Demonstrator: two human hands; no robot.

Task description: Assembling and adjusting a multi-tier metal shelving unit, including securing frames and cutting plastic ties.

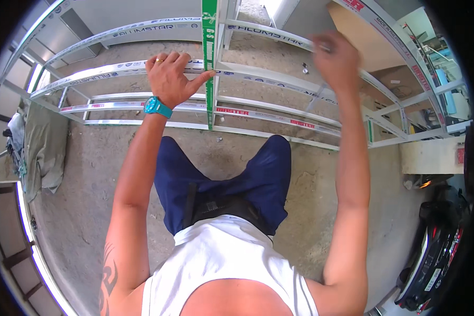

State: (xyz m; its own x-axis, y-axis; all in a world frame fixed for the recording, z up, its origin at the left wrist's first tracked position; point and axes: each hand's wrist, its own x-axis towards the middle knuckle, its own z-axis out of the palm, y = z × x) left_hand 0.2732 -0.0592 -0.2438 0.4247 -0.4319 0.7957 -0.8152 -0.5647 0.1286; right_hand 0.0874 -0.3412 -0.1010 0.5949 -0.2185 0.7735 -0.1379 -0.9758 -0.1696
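Note:
A large frame of white metal rails, partly wrapped in printed protective film, stands before me. My left hand [169, 79] lies over a middle rail [110, 70], fingers bent across its far side. Its thumb stretches right onto the upright post [209, 89], which has green film on its face. A teal watch [158, 107] is on that wrist. My right hand [337, 58] is raised near the upper right rail [271, 36], smeared by motion. Its fingers look curled, but what they hold, if anything, is unclear.
Lower rails [258, 116] with red-printed film cross in front of my knees. A grey cloth [48, 145] hangs at the left. Brown board [366, 39] leans behind the frame on the right. A black vehicle [432, 258] stands at the lower right. Small scraps [305, 68] lie on the concrete floor.

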